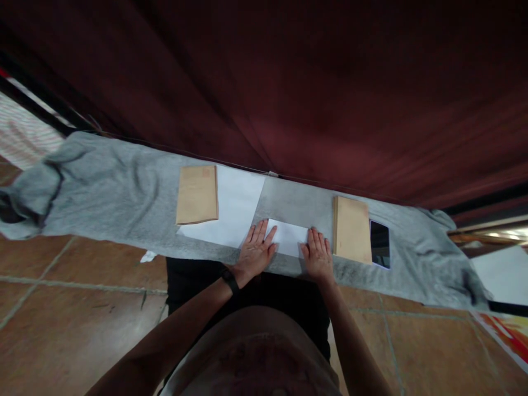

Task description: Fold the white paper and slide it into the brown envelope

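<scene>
A folded white sheet of paper (289, 237) lies on the grey cloth (297, 197) in front of me. My left hand (256, 250) rests flat on its left end, fingers stretched out, with a dark band on the wrist. On the right end lies my right hand (319, 256), also flat with the fingers extended. Left of my hands, a larger white paper (239, 198) is spread on the cloth, partly under a stack of brown envelopes (197, 195). Another stack of brown envelopes (353, 230) sits just right of my right hand.
A phone (380, 245) with a dark screen lies beside the right envelope stack. Behind the narrow cloth-covered surface hangs a dark red curtain (289, 99). A small white scrap (148, 256) is at the cloth's front edge, above the tiled floor (91, 330).
</scene>
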